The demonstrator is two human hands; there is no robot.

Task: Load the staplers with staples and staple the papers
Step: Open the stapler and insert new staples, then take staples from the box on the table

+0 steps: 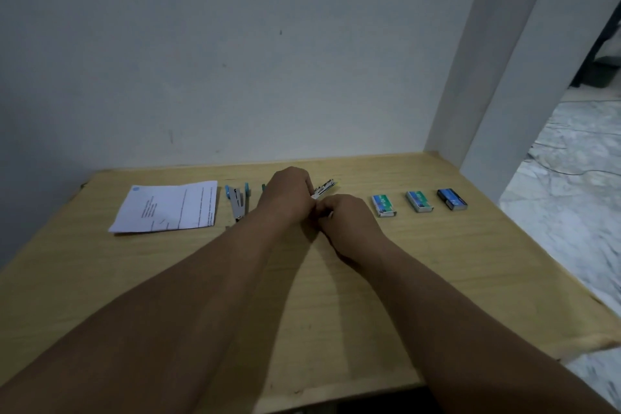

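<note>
White printed papers [166, 207] lie far left on the pale wooden table [437, 262], beside a light-blue metal stapler [238, 203] lying opened. At centre, the left hand [289, 198] grips a yellow-tipped metal stapler [324, 189]; the right hand [342, 217] pinches something small and unclear beside it. Three small staple boxes [419, 201] line up to the right.

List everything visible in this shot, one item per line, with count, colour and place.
wooden table: one, light tan, against the wall.
printed paper sheets: one stack, white, far left.
open blue-handled metal stapler: one, blue and silver, right of the papers.
metal stapler held in the hands: one, silver, centre; mostly hidden.
teal staple boxes: two, right of the hands.
dark blue staple box: one, farthest right.
left hand: grips the held stapler.
right hand: fingers curled at the stapler's near end.
</note>
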